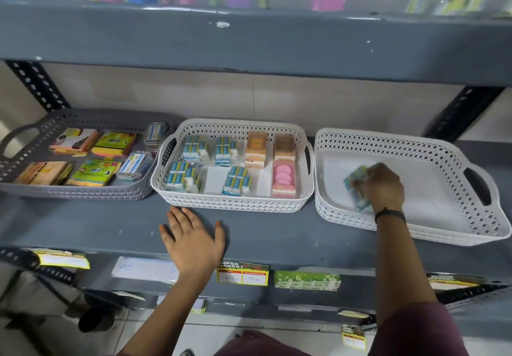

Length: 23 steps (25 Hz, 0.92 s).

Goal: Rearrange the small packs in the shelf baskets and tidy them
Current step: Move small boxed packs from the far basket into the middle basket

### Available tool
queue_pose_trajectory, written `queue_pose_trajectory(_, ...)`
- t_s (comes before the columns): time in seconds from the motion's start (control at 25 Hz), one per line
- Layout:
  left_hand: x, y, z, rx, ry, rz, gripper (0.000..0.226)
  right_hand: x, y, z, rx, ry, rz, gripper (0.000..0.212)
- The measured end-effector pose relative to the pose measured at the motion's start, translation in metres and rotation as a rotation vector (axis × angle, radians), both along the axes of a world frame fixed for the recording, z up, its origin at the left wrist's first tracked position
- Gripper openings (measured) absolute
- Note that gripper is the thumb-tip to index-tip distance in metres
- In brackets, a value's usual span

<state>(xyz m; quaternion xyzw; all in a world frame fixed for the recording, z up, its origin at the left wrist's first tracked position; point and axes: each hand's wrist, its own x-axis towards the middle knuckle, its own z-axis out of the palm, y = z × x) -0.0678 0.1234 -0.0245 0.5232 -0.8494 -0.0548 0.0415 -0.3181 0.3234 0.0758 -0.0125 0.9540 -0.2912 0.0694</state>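
Note:
Three baskets stand side by side on a grey shelf. The middle white basket (pixel 232 206) holds several blue-and-white small packs (pixel 237 181), orange packs (pixel 256 149) and a pink pack (pixel 283 179). The right white basket (pixel 443 150) holds only the blue pack (pixel 357 181) that my right hand (pixel 383 186) grips, low inside the basket's left half. The pack is blurred and partly hidden by my fingers. My left hand (pixel 194 240) lies flat, fingers spread, on the shelf just in front of the middle basket, holding nothing.
A grey basket (pixel 41 122) on the left holds coloured sticky-note packs (pixel 94 172) and clear boxes. The shelf above overhangs the baskets. Price labels (pixel 242 274) hang on the shelf's front edge. Black slotted uprights stand at both back corners.

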Motion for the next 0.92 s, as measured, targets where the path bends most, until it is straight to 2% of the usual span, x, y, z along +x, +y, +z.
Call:
queue_pose_trajectory(0.08, 0.000, 0.000, 0.000, 0.003, -0.001, -0.001, 0.086, 0.014, -0.018, 0.026, -0.225, 0.251, -0.020, 0.034)
queue_pose_trajectory(0.16, 0.000, 0.000, 0.000, 0.003, 0.003, -0.003, 0.085, 0.033, -0.046, 0.051, -0.536, 0.384, 0.062, 0.046)
queue_pose_trajectory(0.24, 0.001, 0.000, 0.000, 0.003, 0.009, -0.004, 0.085, 0.047, -0.081, 0.059, -0.811, 0.248, 0.171, 0.062)
queue_pose_trajectory(0.32, 0.001, 0.000, 0.000, 0.001, 0.013, -0.004, 0.085, 0.062, -0.117, 0.051, -0.979, -0.111, 0.249, 0.063)
queue_pose_trajectory(0.4, 0.001, 0.000, 0.000, -0.003, 0.020, -0.002, 0.087, 0.076, -0.145, 0.032, -0.907, -0.390, 0.332, 0.056)
queue_pose_trajectory(0.52, 0.001, 0.000, 0.001, -0.007, 0.040, 0.008, 0.090, 0.083, -0.168, 0.001, -0.709, -0.491, 0.371, 0.059)
queue_pose_trajectory(0.68, 0.001, 0.001, 0.001, -0.001, 0.037, 0.013, 0.091, 0.082, -0.177, -0.016, -0.471, -0.375, 0.378, 0.063)
queue_pose_trajectory(0.8, 0.006, 0.000, 0.006, 0.038, 0.043, -0.003, 0.086, 0.082, -0.176, -0.016, -0.343, -0.300, 0.442, 0.058)
queue_pose_trajectory(0.88, 0.013, 0.003, 0.012, 0.098, 0.182, 0.005, 0.074, 0.083, -0.171, -0.011, -0.241, -0.230, 0.504, 0.053)
queue_pose_trajectory(0.92, 0.018, 0.008, 0.016, 0.127, 0.319, 0.016, 0.067, 0.084, -0.165, -0.008, -0.246, -0.195, 0.517, 0.050)
